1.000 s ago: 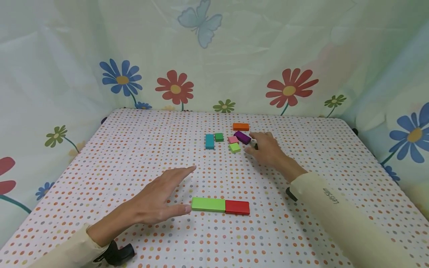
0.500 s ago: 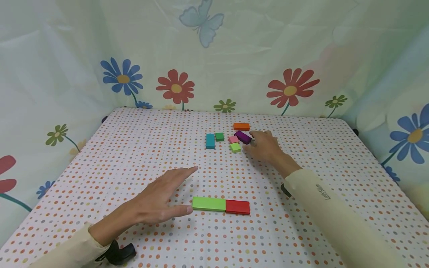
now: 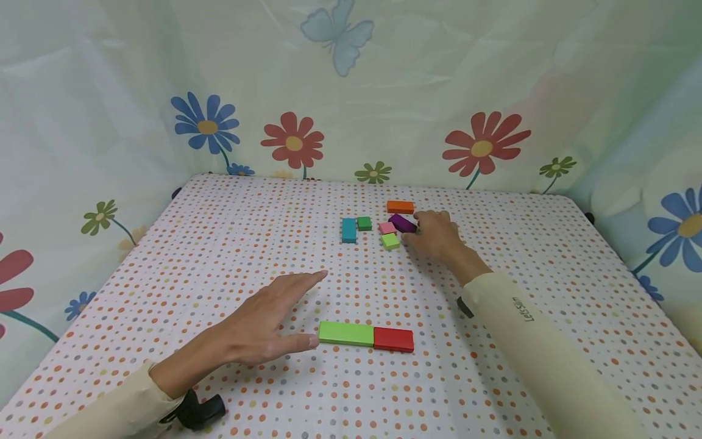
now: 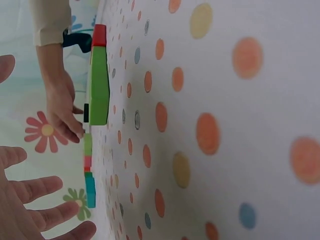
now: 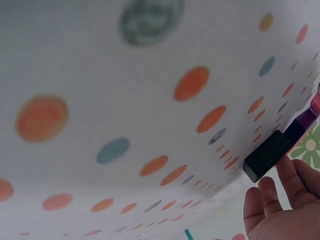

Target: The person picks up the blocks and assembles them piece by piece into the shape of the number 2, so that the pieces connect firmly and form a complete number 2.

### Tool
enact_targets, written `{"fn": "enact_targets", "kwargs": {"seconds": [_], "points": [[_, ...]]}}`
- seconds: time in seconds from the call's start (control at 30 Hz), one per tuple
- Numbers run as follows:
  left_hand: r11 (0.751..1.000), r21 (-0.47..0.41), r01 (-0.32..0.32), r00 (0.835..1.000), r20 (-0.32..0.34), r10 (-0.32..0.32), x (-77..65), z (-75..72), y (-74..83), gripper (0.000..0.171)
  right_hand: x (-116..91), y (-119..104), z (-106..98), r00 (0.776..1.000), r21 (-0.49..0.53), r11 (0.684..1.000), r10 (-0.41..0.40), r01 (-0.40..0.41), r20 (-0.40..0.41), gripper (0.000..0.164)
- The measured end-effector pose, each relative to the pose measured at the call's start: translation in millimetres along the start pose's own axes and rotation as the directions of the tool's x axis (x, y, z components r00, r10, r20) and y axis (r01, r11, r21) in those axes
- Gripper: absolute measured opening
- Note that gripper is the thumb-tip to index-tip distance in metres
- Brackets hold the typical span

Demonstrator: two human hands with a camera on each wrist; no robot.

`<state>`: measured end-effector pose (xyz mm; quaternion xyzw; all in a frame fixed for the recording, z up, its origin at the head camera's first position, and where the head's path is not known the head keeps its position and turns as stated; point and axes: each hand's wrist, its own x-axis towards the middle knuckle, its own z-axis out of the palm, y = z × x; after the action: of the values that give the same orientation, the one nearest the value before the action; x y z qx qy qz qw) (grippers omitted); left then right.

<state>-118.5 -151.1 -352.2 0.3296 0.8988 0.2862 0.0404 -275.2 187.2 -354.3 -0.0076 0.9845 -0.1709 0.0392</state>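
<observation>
A black block (image 5: 268,156) lies at my right hand (image 3: 435,235). Its fingers bend around the block, with a fingertip at its edge in the right wrist view; whether they pinch it is unclear. In the head view the hand hides most of the block. Just left of it is a purple block (image 3: 402,223). My left hand (image 3: 269,317) holds nothing. Its fingers are straight and the thumb points at the left end of a long light green block (image 3: 346,333). A red block (image 3: 393,339) sits end to end with that block.
A pink block (image 3: 387,228) and a small light green block (image 3: 390,241) lie beside the purple one. Farther back is an orange block (image 3: 400,207). A teal block (image 3: 348,230) and a green block (image 3: 364,224) lie to the left on the dotted tablecloth (image 3: 263,231).
My right hand has edged in around the black block, which has become mostly hidden in the head view. The left hand stays in place. The head view has shifted slightly.
</observation>
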Motion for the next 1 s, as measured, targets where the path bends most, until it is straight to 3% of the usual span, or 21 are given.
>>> {"fn": "enact_targets", "kwargs": {"seconds": [0.27,0.5,1.0], "points": [[0.999,0.023,-0.032,0.999,-0.009,0.032,4.1,-1.1,1.3,0.09,3.6,-3.8,-2.0,1.0,-0.004,1.0,0.005,-0.005,-0.001,0.062],[0.999,0.031,-0.024,1.0,-0.007,0.024,5.0,-0.6,1.8,0.09,8.6,-7.3,-1.7,1.0,-0.044,0.999,0.0,0.001,0.019,0.06],[0.999,0.031,-0.026,1.0,-0.017,0.026,4.1,-0.1,3.2,0.09,9.7,-12.5,1.9,0.999,-0.148,0.989,0.011,-0.006,0.035,0.031]]}}
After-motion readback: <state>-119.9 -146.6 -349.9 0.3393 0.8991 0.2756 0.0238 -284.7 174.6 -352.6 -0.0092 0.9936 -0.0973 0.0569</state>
